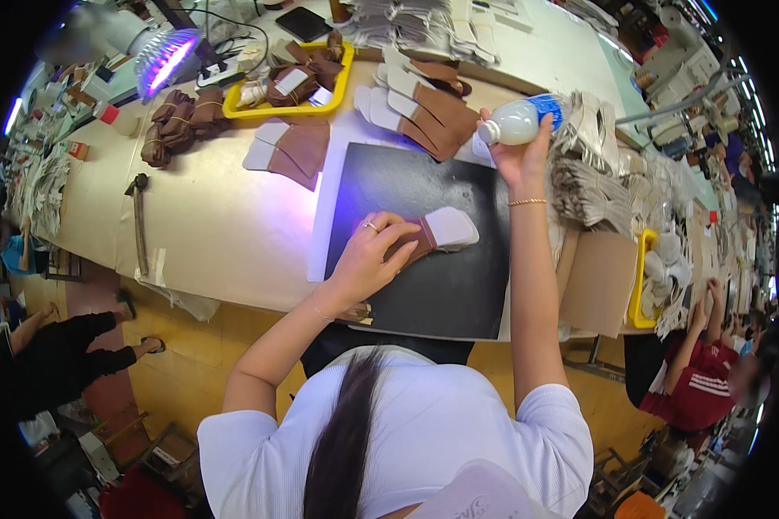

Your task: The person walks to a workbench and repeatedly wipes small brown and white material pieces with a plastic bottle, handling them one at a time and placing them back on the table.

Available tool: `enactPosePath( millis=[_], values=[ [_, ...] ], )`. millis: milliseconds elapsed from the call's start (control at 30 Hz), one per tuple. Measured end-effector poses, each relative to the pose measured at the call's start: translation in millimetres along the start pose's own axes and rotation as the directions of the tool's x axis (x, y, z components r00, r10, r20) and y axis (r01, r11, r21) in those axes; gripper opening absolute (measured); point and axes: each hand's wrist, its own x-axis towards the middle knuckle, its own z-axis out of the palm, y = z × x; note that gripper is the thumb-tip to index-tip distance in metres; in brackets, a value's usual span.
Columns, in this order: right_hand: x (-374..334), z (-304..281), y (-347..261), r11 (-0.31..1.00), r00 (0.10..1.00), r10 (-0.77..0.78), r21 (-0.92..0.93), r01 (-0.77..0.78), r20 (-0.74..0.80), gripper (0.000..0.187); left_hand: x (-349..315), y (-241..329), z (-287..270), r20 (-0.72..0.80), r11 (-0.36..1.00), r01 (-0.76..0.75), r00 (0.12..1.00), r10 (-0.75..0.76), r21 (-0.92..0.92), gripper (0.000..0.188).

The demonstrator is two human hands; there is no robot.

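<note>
My right hand (525, 160) is closed around a clear plastic bottle (515, 125) with a blue label, a white top and milky liquid inside. The bottle is tilted, its top pointing left, above the far right corner of the black mat (459, 303). On the mat lies a small stack of cut pieces (448, 228), brown at one end and white at the other. My left hand (376, 251) rests over the brown end with its fingers stretched and apart. Part of the brown end is hidden under that hand.
Fanned brown-and-white pieces (424, 112) lie beyond the mat, with another group (294, 149) to their left. A yellow tray (348, 78) and tied brown bundles (180, 121) stand farther left. A hammer (140, 221) lies on the left. Grey bundles (587, 190) line the right.
</note>
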Motion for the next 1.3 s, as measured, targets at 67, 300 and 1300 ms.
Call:
enactPosePath(
  millis=[67,300,1300],
  values=[
    [41,-6,18,1.000,1.000,0.010,-0.015,-0.010,0.022,0.078,24,-6,-6,-0.046,0.998,-0.045,0.998,0.046,0.035,0.021],
    [88,14,36,0.993,0.999,0.015,-0.114,-0.011,0.028,0.066,137,-53,10,-0.067,0.986,-0.130,0.988,0.137,0.103,0.021],
    [-175,1,23,-0.080,0.759,-0.201,-0.782,0.618,0.620,0.045,-9,-26,35,-0.089,0.968,0.110,0.992,-0.092,0.224,0.035]
  ],
)
